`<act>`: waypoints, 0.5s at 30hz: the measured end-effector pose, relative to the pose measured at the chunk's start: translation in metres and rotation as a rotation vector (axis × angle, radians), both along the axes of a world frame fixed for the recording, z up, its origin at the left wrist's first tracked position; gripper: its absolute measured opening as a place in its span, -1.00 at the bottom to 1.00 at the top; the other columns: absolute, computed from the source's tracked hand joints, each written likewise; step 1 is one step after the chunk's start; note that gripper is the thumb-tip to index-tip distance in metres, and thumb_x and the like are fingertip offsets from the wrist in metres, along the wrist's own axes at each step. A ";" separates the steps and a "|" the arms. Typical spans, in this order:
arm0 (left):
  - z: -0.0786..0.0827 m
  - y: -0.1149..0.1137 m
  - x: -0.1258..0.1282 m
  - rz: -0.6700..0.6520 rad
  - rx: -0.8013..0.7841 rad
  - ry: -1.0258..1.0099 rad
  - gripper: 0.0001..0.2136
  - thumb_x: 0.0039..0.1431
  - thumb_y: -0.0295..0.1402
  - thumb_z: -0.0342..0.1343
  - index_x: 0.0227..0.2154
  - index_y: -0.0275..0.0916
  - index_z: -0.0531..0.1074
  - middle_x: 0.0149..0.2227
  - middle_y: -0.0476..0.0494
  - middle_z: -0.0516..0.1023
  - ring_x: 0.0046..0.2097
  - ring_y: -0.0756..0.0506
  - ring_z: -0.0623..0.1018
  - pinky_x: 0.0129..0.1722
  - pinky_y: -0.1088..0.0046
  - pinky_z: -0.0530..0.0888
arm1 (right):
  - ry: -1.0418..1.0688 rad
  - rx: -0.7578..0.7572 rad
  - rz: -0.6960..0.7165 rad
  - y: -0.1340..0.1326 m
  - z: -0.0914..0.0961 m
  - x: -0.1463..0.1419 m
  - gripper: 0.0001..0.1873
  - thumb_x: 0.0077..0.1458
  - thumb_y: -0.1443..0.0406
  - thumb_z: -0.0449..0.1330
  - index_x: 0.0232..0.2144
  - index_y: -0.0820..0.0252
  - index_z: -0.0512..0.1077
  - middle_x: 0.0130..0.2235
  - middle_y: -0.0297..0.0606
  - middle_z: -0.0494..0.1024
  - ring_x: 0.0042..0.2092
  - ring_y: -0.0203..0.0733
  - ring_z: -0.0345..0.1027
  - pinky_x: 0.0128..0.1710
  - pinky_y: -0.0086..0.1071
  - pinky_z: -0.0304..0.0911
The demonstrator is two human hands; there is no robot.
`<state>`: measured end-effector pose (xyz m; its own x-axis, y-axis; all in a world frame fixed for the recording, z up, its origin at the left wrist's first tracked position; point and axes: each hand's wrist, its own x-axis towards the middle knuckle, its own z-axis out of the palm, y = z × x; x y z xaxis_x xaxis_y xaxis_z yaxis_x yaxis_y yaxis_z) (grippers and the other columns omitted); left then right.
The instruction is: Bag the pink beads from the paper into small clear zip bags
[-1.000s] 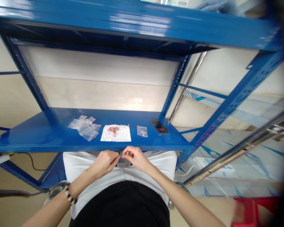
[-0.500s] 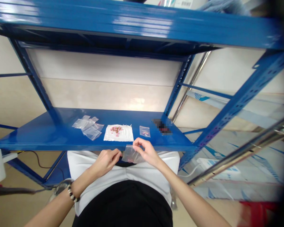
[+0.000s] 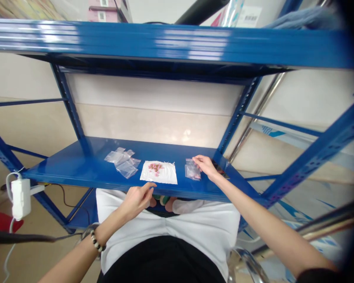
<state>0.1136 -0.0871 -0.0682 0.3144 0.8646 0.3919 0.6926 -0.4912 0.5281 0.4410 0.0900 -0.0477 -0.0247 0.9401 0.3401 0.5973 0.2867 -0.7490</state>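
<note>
My right hand (image 3: 205, 166) pinches the top edge of a small clear zip bag (image 3: 194, 173) over the right part of the blue shelf. A few small pink bits show near the bag's bottom. Whether another bag lies under it I cannot tell. My left hand (image 3: 138, 201) is at the shelf's front edge with its fingers curled together and nothing visible in them. Just beyond it lies a white cloth-like sheet (image 3: 168, 179) bearing a little heap of pink and brown dried buds or beads (image 3: 155, 169). Left of that, several flat clear zip bags (image 3: 125, 163) overlap in a loose pile.
A dark, partly blurred-out object (image 3: 220, 168) lies behind my right wrist. The upper shelf beam (image 3: 129, 43) crosses above the work surface. A white power strip (image 3: 21, 198) hangs at the left end, and a steel pole (image 3: 258, 104) stands beyond the right post.
My right hand has carried the zip bag from in front of the shelf edge up and right, to where the other filled bag lay. My left hand stays near the edge. The view has shifted.
</note>
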 end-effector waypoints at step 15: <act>-0.054 -0.010 0.026 -0.333 -0.144 0.513 -0.80 0.24 -0.38 -0.04 -0.24 -0.21 0.49 -0.35 -0.23 0.59 -0.26 -0.23 0.59 -0.29 0.35 0.42 | -0.635 0.544 0.528 -0.064 -0.006 -0.228 -0.71 0.20 0.40 0.15 -0.02 0.17 0.43 -0.06 -0.10 0.37 -0.02 -0.04 0.15 -0.09 -0.21 0.11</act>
